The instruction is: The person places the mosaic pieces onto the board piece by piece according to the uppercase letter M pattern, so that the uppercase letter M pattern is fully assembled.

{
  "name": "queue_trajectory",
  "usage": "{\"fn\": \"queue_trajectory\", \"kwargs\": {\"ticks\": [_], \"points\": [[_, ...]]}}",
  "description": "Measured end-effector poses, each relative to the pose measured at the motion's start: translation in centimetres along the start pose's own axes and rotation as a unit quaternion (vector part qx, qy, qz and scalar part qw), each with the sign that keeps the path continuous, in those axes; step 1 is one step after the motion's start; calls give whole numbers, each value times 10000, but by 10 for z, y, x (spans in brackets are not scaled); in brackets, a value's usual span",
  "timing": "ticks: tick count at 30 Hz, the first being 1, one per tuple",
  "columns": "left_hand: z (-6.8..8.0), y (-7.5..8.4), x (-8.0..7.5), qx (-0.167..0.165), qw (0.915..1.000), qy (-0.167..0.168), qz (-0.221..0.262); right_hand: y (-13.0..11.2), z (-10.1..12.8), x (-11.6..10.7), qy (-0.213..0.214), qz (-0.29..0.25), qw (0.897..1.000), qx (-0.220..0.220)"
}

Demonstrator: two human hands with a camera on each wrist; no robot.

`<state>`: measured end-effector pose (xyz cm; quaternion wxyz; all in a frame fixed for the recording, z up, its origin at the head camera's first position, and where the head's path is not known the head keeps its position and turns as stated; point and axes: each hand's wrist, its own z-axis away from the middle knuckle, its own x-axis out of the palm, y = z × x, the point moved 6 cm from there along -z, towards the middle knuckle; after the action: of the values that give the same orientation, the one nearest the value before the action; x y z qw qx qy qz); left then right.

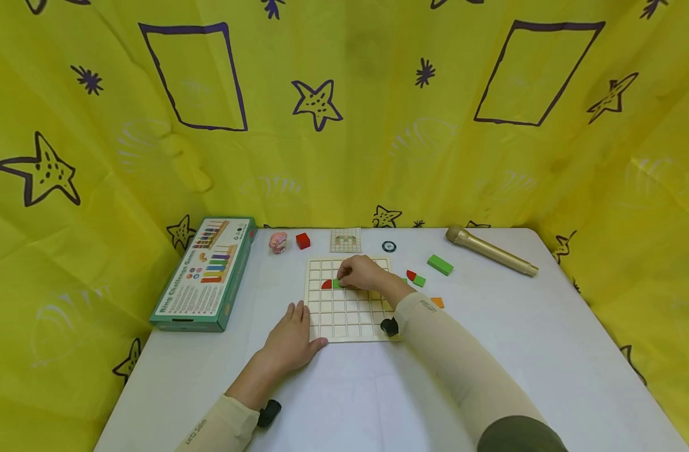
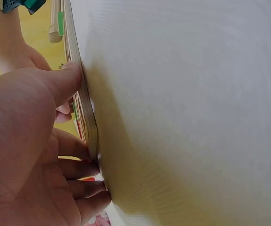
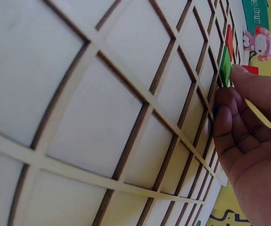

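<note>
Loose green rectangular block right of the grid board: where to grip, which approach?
Take the green block across its two long side faces, near mid-length, coming straight down from above. It lies flat on the white table, angled, with open space all round; the red-and-green piece sits apart, so fingers should fit either side.

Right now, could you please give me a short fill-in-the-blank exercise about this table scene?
1. The right hand pinches a ____ piece on the grid board.
2. The left hand rests open at the board's ____ edge.
3. The gold microphone lies on the ____ side of the table.

Missing words: green; left; right
</note>
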<state>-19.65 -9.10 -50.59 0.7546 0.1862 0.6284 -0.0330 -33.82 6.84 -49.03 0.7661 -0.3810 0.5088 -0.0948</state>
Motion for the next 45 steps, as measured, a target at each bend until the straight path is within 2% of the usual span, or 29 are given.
{"fn": "queue_trajectory", "kwargs": {"ticks": [6,13,20,31,35,45], "points": [[-1,0,1,-7,10000,-25,12,4,7,-7,43,-162,9998,-46],[-1,0,2,-22,10000,-63,14,13,16,-26,194,-59,9998,-36],[-1,0,2,4,10000,-23,20,17,29,-44,277,-291,9991,111],[1,1,0,-35,9999,-29,92,27,51,-76,373,-184,9989,235],[1,0,0,-21,10000,-24,76,33,59,-85,469,-45,9987,218],[1,0,-1,26,10000,-9,91,57,81,-99,557,-80,9977,375]]}}
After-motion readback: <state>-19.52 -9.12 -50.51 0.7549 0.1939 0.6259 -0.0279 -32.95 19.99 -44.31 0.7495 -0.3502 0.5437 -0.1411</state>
